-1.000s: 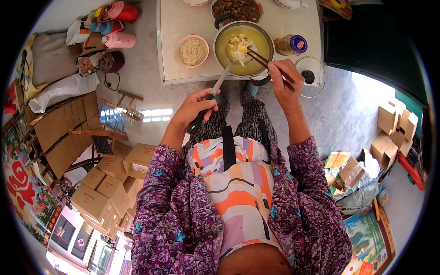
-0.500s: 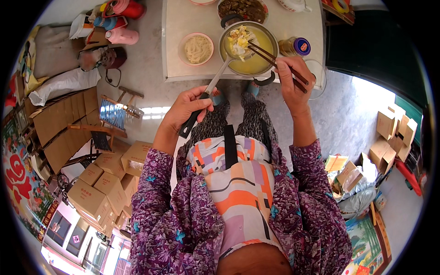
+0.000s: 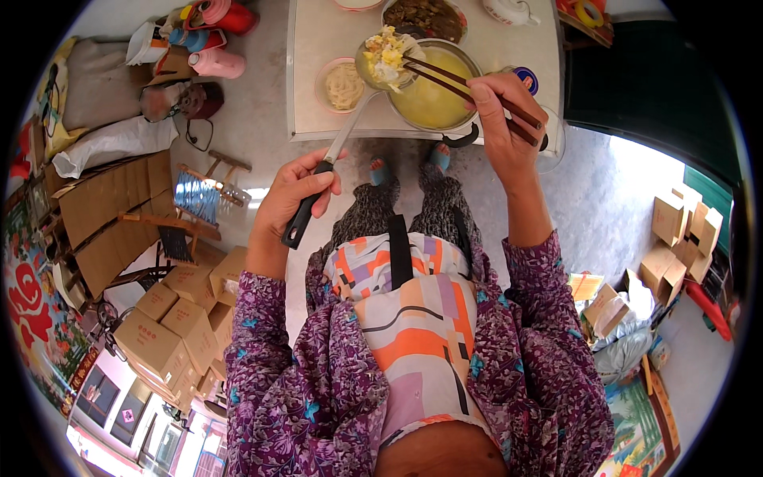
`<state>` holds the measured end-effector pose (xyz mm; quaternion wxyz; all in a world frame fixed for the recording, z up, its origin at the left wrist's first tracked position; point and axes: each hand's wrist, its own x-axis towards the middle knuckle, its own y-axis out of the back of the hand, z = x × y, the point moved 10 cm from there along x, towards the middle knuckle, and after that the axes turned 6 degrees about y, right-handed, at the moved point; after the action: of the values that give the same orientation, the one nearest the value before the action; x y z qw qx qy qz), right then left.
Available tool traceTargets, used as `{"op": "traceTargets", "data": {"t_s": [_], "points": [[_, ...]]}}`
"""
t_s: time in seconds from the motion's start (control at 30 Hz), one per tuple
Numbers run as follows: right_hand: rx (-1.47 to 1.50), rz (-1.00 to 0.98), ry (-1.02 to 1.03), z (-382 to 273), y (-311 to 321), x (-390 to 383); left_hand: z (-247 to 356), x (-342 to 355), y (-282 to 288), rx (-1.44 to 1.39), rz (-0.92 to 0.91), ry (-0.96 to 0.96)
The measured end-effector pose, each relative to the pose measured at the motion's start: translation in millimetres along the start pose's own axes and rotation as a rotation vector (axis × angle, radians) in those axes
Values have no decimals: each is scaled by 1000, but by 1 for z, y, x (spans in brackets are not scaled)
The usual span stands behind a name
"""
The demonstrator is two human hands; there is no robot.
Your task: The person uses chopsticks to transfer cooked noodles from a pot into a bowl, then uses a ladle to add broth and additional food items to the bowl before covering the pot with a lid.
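My left hand grips the black handle of a metal ladle. Its round head, heaped with yellow and white cooked egg pieces, is above the gap between the pot and a bowl of pale noodles, overlapping both rims. Dark brown chopsticks are held in my right hand, their tips touching the egg. Below them, the metal pot with dark handles contains yellowish liquid. Part of the noodle bowl is hidden behind the ladle.
The pot stands near the front edge of a pale table. Behind it are a plate of brown food and a white teapot. A blue-lidded jar stands to the right. Cardboard boxes are stacked at left.
The ladle with the egg has risen out of the pot and moved left toward the noodle bowl. My left hand shifted left and nearer me; the chopsticks followed the egg.
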<state>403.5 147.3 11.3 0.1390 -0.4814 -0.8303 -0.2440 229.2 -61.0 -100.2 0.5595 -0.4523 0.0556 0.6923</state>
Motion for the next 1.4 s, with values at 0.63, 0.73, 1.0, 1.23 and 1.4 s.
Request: {"op": "traceTargets", "data": {"t_s": [0.63, 0.73, 1.0, 1.23, 1.4], "points": [[412, 62, -578, 166, -146, -55, -51, 51, 116, 83, 261, 40], [421, 105, -640, 190, -156, -73, -57, 66, 118, 152, 367, 78], [383, 182, -656, 196, -147, -85, -37, 66, 109, 1177, 774, -40], [357, 223, -570, 183, -134, -81, -31, 40, 96, 1340, 854, 38], [143, 118, -500, 178, -153, -82, -38, 40, 102, 1388, 843, 22]]}}
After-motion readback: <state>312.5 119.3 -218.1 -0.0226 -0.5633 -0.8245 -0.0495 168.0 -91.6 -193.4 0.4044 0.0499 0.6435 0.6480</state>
